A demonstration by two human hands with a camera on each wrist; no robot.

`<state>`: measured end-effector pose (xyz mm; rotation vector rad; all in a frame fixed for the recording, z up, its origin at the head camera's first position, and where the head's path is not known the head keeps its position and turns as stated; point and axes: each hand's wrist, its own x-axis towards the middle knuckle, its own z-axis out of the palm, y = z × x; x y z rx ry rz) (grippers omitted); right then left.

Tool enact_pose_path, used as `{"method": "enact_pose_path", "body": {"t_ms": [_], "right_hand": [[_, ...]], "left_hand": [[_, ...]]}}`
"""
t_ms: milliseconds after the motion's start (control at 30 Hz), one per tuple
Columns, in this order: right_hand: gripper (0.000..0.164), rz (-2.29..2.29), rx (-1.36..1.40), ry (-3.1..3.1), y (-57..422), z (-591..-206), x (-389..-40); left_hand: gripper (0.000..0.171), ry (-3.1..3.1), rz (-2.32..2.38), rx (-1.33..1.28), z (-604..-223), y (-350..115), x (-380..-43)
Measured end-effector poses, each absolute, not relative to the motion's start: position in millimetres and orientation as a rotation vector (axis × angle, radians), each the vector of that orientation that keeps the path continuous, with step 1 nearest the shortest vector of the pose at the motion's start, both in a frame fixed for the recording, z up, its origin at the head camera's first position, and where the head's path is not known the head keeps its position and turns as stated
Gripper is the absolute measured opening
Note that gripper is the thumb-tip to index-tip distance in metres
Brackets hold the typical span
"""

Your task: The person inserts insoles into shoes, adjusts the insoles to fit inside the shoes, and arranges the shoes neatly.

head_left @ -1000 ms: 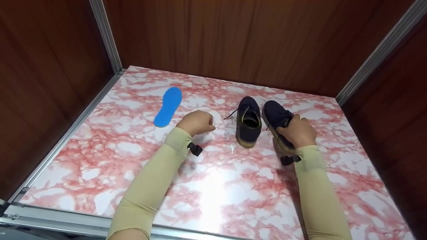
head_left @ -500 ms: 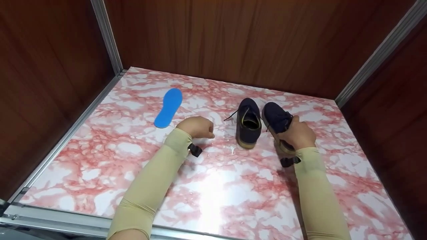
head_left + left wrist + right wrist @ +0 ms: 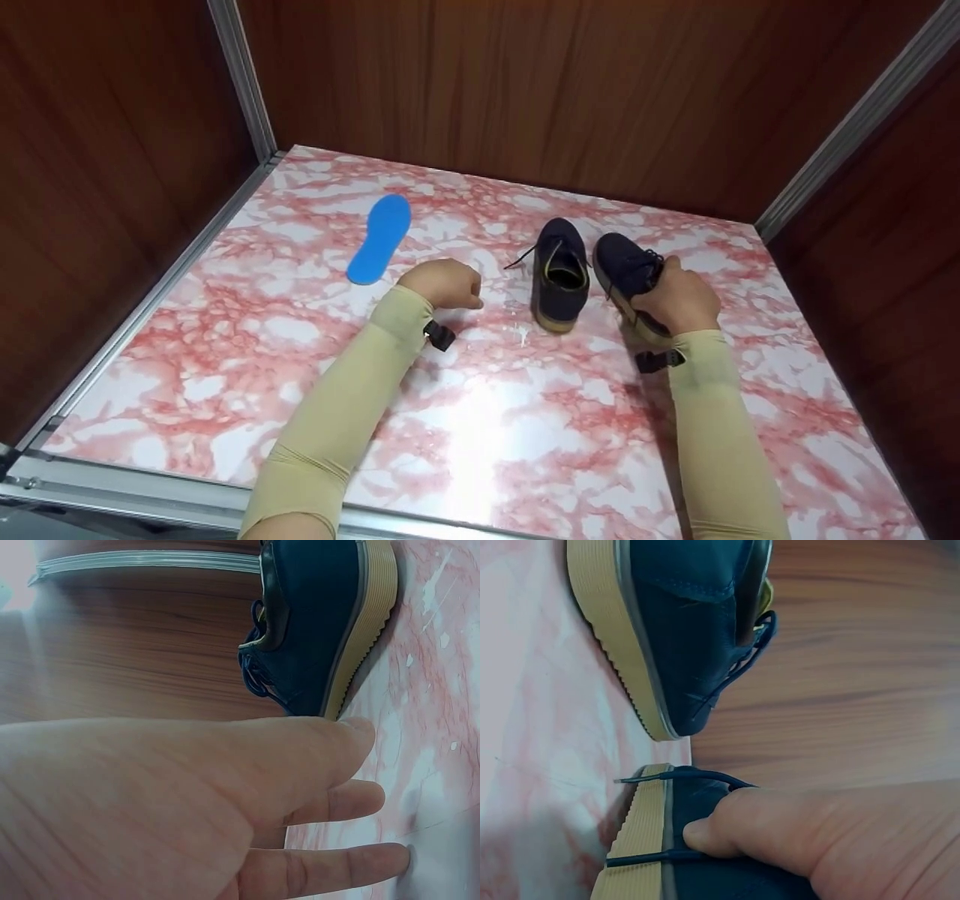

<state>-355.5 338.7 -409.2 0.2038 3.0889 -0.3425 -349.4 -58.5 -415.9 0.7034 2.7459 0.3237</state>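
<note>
Along the top and both sides of the head frame stand dark brown wood-grain panels (image 3: 495, 82), with silver metal posts (image 3: 244, 75) at the corners. Below them spreads a glossy white tabletop with red marbling (image 3: 225, 352). Two pale yellow-green sleeves (image 3: 330, 405) enter from the bottom edge. Right of centre sits a navy lace-up shoe with a thick tan sole (image 3: 561, 304), its yellow-edged opening facing up; just right of it lies a matching navy shoe (image 3: 621, 255), angled with its toe toward the upper left. The right hand (image 3: 682, 300) grips this angled shoe from above, covering its opening. Left of centre, the left hand (image 3: 441, 283) holds nothing, near a flat blue insole (image 3: 379, 238) in the upper left. Each wrist carries a small black camera (image 3: 439, 336).

From the head its fingers look bunched, but the left wrist view shows the left thumb and two fingers straight and apart; whether a fingertip touches the tabletop I cannot tell. The right wrist view alone reveals the right thumb pressed on the angled shoe's side between two dark lace ends (image 3: 641, 861) crossing its ribbed sole; the other fingers are hidden there.
</note>
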Motion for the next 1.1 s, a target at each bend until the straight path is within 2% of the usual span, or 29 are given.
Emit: {"method": "enact_pose_path", "body": {"t_ms": [267,400,1100], "right_hand": [[0.084,-0.388,0.110,3.187,339,-402,-350],[0.078,-0.410,0.083,3.212,339,-398,-347],[0.083,-0.556,0.027,3.298,323,-374,-336]], "left_hand": [[0.031,2.759,0.316,0.704,-417,-58,-350],[0.031,2.757,0.325,0.706,-416,-58,-349],[0.032,2.755,0.326,0.723,-417,-59,-349]]}}
